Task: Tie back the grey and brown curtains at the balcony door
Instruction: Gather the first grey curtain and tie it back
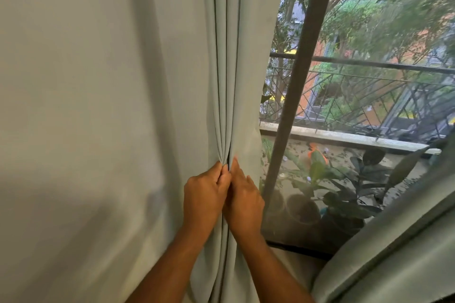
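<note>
We see the fingers of the left hand (205,194) curled and pressed together, pinching a bunch of narrow pleats in the pale grey, smooth-woven fabric curtain (229,69). The thumb and fingertips close on the folds where they gather to a tight point. Just beside it, touching knuckle to knuckle, the right hand (243,200) lies against the same curtain, its fingers straighter and held close together, pointing up along the fold; we cannot tell whether its thumb grips the cloth. Both bare forearms rise from the bottom edge and meet at the gathered edge.

No brand, label or writing can be read anywhere.

The grey curtain hangs in long vertical pleats above the hands, fanning out upward from the pinch and falling loose below it. Left of the pleats the cloth spreads wide and flat, filling the left half of the view, with soft shadowed creases. Its right edge hangs beside the glass of the balcony door.

A dark grey slanting door frame bar (299,91) crosses the glass to the right of the hands. Through the glass we see dark-leaved potted plants (344,192) on the balcony floor, a black metal railing (369,74) above a low ledge, and blurred green trees beyond. At lower right, a second pale fabric panel (394,253) with a dark seam cuts across the corner.
</note>
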